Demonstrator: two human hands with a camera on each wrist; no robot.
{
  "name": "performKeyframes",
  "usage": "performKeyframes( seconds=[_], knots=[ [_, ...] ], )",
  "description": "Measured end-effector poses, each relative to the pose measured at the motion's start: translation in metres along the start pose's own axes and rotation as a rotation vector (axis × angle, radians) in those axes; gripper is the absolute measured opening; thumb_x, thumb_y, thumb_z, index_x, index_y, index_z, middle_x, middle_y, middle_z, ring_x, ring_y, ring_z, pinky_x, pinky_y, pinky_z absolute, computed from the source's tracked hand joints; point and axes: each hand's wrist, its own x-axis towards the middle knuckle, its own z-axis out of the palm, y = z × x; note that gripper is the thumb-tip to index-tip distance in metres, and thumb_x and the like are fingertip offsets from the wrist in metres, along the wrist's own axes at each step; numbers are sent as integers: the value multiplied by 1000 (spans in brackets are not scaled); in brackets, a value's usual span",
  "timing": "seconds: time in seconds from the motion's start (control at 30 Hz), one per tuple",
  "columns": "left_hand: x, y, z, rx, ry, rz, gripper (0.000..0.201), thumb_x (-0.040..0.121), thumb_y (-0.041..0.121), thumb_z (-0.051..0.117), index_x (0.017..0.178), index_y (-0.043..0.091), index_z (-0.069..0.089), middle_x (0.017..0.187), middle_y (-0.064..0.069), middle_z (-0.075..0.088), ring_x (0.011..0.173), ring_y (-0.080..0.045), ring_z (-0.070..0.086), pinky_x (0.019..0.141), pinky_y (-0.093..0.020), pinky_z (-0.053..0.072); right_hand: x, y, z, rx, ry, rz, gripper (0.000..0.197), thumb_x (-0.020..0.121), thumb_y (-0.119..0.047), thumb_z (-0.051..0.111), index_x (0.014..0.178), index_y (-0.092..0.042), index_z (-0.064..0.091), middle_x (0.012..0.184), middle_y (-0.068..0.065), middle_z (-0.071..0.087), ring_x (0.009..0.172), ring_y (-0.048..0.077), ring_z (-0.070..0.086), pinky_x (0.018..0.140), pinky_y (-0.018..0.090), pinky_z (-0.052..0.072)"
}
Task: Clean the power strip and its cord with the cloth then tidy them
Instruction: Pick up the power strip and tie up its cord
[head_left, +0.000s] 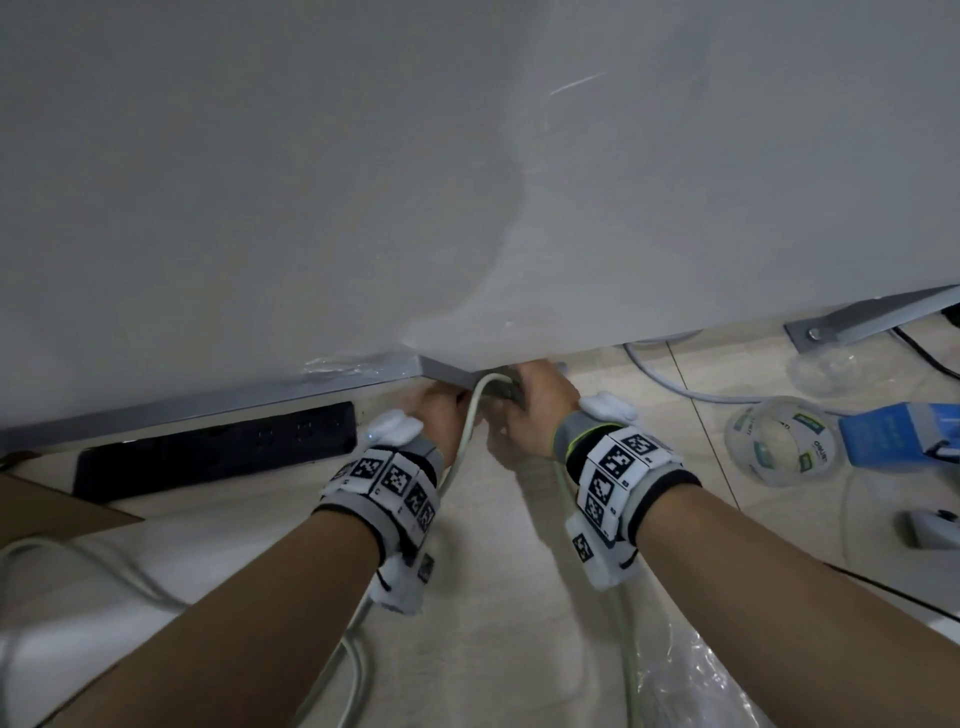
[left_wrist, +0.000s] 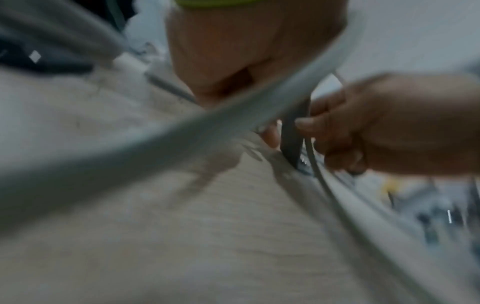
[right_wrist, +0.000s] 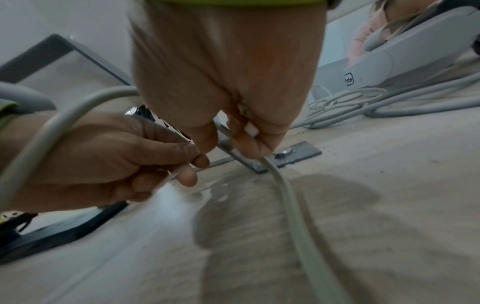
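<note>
Your right hand (right_wrist: 233, 86) gripped the pale cord (right_wrist: 293, 209) with curled fingers (right_wrist: 246, 144), right at the grey metal foot plate (right_wrist: 298, 153) of the desk leg. From that grip the cord ran back along the floor (right_wrist: 363, 205) toward you, passing under your right wrist. Your left hand (right_wrist: 109, 156) sat just beside the right one, its fingertips touching the right thumb, with fingers curled and pinching something small and thin; the frames were too blurred to tell what it was. A loop of the same cord arched over the back of your left hand and wrist, then dropped away behind it.

Just left of your left hand, a black power strip (head_left: 218, 449) lay flat on the floor under the edge of the white desk panel (head_left: 467, 182). To the right of your right hand, well apart from it, a roll of clear tape (head_left: 784, 439) and a blue box (head_left: 898, 431) stood on the floor. Beyond your right-hand grip, further grey cables (right_wrist: 389, 102) lay in loose coils beside a white device (right_wrist: 415, 51).
</note>
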Motion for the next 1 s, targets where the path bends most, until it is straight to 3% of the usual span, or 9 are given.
performKeyframes(
  seconds=[0.03,0.1,0.2,0.3,0.4,0.5,0.63,0.77,1.0],
  knots=[
    [5,-4,3,-131,22,22,19,95,17,52,98,6,68,89,-9,67,75,-21,60,71,-31,45,-3,3,2,33,45,-8,22,91,-24,56,110,-14,59,107,6,57,94,24,57,81,26,44],
    [3,-5,4,-474,26,-84,18,92,12,59,84,-1,66,68,-10,63,53,-19,54,56,-30,45,-11,9,10,103,130,-53,19,97,-14,45,110,-9,57,102,7,51,91,26,53,83,28,43],
    [2,-1,3,-801,-120,-182,17,91,12,62,81,-2,63,61,-14,56,47,-21,51,52,-31,44,-22,14,13,212,258,-61,28,98,-12,41,114,-14,64,99,6,61,90,24,58,77,26,43],
    [1,-1,4,-866,-249,-169,17,92,15,62,78,5,63,63,-9,58,46,-15,54,51,-27,47,-25,18,15,446,339,146,17,92,-21,54,96,-25,70,81,-7,69,76,15,64,71,26,50],
    [3,-3,2,-987,-336,-176,22,92,15,61,73,4,62,55,-4,60,42,-8,56,45,-17,50,-28,16,18,790,404,351,3,86,-20,64,83,-20,63,69,-1,73,69,17,70,73,39,59],
    [8,-8,3,-1094,-409,-185,26,90,18,62,67,6,67,58,-4,63,47,-8,58,49,-16,49,-32,13,16,1024,337,444,9,86,-12,68,86,-4,63,74,10,73,68,24,70,73,45,60],
    [5,-6,5,-1238,-391,-197,19,91,10,59,76,2,66,62,-5,65,51,-8,61,53,-15,54,-35,9,10,1247,139,522,12,88,-9,67,80,-3,60,84,22,69,69,31,66,67,46,59],
    [0,-5,8,-1316,-356,-182,16,92,6,57,79,0,64,62,-6,65,53,-9,61,55,-14,54,-38,9,6,1244,106,557,18,85,-12,70,75,-5,58,61,9,53,47,18,54,43,25,52],
    [-4,-5,6,-1362,-312,-194,9,91,4,58,85,-2,63,64,-8,65,53,-10,63,53,-15,54,-43,9,7,1297,37,529,17,86,-14,69,75,-5,60,66,9,60,52,17,60,46,23,53]
  ],
)
